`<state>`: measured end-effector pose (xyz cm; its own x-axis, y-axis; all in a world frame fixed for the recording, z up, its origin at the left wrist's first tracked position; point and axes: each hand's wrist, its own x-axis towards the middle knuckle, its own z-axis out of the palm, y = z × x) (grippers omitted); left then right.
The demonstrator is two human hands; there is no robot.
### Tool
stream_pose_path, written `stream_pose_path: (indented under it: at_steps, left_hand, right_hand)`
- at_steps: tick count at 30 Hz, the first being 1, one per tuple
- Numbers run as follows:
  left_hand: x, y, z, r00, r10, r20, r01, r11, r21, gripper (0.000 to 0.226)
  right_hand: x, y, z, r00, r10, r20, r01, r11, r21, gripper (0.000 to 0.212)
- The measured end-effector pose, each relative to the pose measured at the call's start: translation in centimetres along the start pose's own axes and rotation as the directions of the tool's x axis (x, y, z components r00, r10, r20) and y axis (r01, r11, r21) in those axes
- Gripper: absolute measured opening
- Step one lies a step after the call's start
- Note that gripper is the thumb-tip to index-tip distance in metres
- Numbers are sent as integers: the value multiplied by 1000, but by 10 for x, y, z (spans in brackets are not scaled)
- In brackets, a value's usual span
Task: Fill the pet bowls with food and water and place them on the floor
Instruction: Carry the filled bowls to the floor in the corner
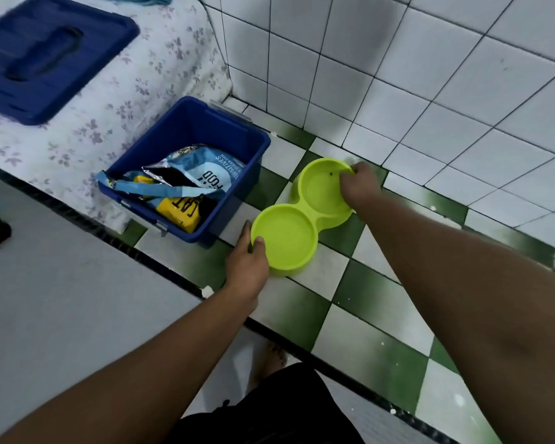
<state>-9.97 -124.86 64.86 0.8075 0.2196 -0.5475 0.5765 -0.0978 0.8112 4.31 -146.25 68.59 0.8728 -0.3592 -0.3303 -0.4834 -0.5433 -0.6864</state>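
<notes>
A lime-green double pet bowl (289,238) sits on the green and white checkered floor near the tiled wall. Both cups look empty, apart from a small dark speck in the far one. My left hand (249,259) grips the near cup's rim, thumb inside. My right hand (359,184) holds the far cup's rim on its right side. An open blue plastic bin (237,136) stands just left of the bowl and holds a light-blue cat food bag (193,174) and a yellow cat food pack (183,213).
The bin's blue lid (45,56) lies on a floral-covered mattress (135,88) at the upper left. A raised grey ledge (77,299) with a dark edge runs across the lower left. White wall tiles (430,75) close off the right. My bare foot (269,360) stands below.
</notes>
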Motion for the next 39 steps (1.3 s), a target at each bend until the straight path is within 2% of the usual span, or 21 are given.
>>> stream_pose_path:
  at_steps: [8, 12, 16, 20, 24, 29, 31, 32, 35, 39]
  left_hand:
    - [-29, -35, -39, 997, 76, -13, -77, 995, -56, 45]
    - [-50, -57, -73, 992, 112, -50, -113, 994, -11, 46]
    - [-69, -83, -117, 987, 138, -82, -138, 990, 5, 53]
    - [-96, -99, -163, 971, 203, -128, -202, 979, 19, 44]
    - [-116, -120, -216, 956, 220, -192, -219, 975, 26, 47]
    - [-125, -152, -286, 920, 192, -343, -194, 981, 29, 71]
    - [-127, -167, -323, 901, 151, -407, -171, 985, -11, 74]
    - [-127, -166, -329, 900, 165, -402, -186, 982, -14, 70]
    - [-134, -172, -375, 854, 143, -499, -231, 966, -119, 34]
    - [-130, -188, -444, 783, 96, -614, -242, 957, -158, 36]
  right_hand:
    - [-63, 14, 4, 997, -29, -69, 29, 1000, 1, 32]
    - [-107, 17, 15, 994, -69, -85, 70, 998, 8, 30]
    - [-153, 19, 40, 994, -76, -73, 85, 989, 119, 20]
    - [-200, 13, 67, 990, -131, -50, 137, 980, 142, 15]
    - [-241, 1, 102, 988, -151, 29, 143, 971, 192, 15]
    - [-287, -26, 152, 970, -194, 146, 143, 942, 303, 17]
    - [-306, -41, 180, 950, -209, 231, 137, 947, 291, 15]
    - [-308, -42, 183, 948, -205, 244, 127, 945, 301, 14]
    - [-330, -67, 224, 898, -247, 365, 135, 943, 305, 12]
    - [-355, -111, 281, 805, -328, 495, 168, 926, 339, 6]
